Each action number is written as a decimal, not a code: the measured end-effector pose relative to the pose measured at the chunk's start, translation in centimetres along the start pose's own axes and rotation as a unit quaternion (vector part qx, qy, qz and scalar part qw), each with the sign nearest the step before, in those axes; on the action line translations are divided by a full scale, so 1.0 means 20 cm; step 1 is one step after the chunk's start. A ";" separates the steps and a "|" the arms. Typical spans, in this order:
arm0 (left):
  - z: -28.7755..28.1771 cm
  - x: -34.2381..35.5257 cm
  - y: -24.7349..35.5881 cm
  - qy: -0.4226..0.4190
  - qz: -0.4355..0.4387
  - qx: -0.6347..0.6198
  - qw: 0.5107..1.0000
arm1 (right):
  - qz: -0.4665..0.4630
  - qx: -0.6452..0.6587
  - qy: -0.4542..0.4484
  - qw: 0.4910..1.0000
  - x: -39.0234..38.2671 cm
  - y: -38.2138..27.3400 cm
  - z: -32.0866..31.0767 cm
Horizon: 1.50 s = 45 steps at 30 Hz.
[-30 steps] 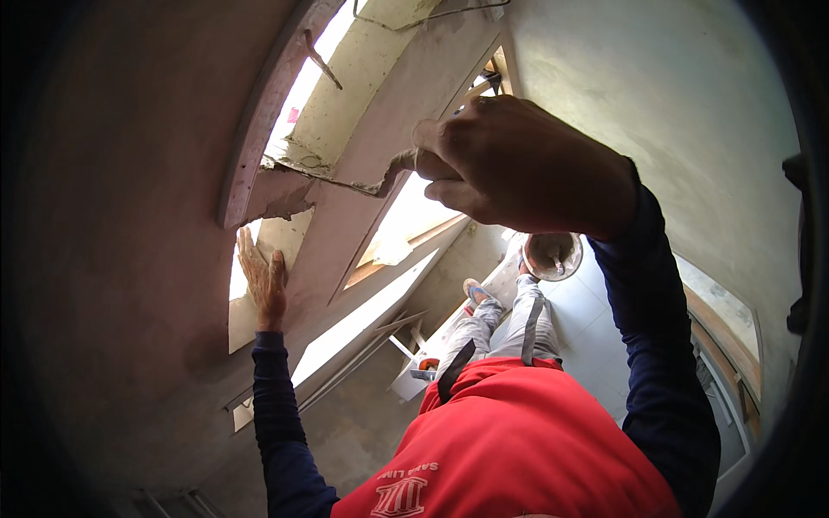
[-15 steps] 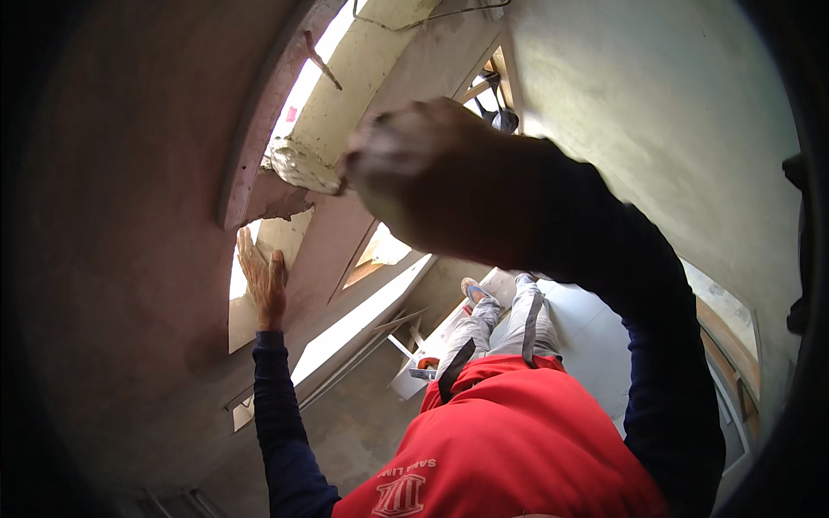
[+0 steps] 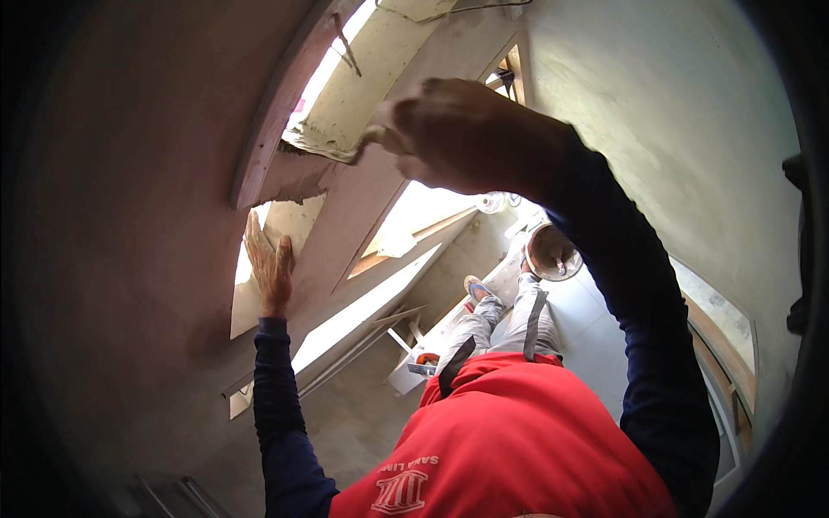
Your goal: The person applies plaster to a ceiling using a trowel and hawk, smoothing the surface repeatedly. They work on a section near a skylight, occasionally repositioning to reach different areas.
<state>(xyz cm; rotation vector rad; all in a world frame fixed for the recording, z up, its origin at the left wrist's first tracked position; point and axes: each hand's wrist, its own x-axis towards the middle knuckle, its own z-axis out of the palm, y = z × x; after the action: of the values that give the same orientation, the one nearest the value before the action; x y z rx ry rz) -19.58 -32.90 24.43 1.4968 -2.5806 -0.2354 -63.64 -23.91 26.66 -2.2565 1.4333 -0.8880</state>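
Note:
My right hand [image 3: 458, 138] is closed around the handle of a trowel [image 3: 358, 148], raised in front of me. Its thin blade, seen nearly edge-on, lies against the lower edge of a bright wall opening [image 3: 367, 91]. Beneath that edge is a ragged patch of wet-looking mortar [image 3: 298, 190]. Lower on the left, my left hand [image 3: 270, 263] rests with fingers stretched out at the side of a smaller opening [image 3: 244, 315]. A long wooden batten [image 3: 259, 142] runs along the wall beside the upper opening.
A bucket [image 3: 553, 251] stands near my feet on a plank-like surface [image 3: 501, 278]. A bent metal rod [image 3: 347, 45] sticks out by the upper opening. Farther down is a small box with an orange item [image 3: 427, 358]. A pale wall [image 3: 656, 112] rises on the right.
My right hand has moved slightly up and right. The pale lump by the trowel no longer shows, and the blade appears thin. The bucket has come into sight. My left hand keeps its place on the wall.

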 end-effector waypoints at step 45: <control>0.03 0.00 -0.03 0.006 -0.043 -0.009 0.999 | 0.273 0.207 0.409 0.846 -0.01 -0.51 1.47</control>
<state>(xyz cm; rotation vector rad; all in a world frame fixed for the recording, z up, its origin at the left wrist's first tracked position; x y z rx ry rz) -19.18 -33.16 23.71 1.5989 -2.5012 -0.2574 -37.46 -20.98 10.20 -1.0489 1.8151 -1.8276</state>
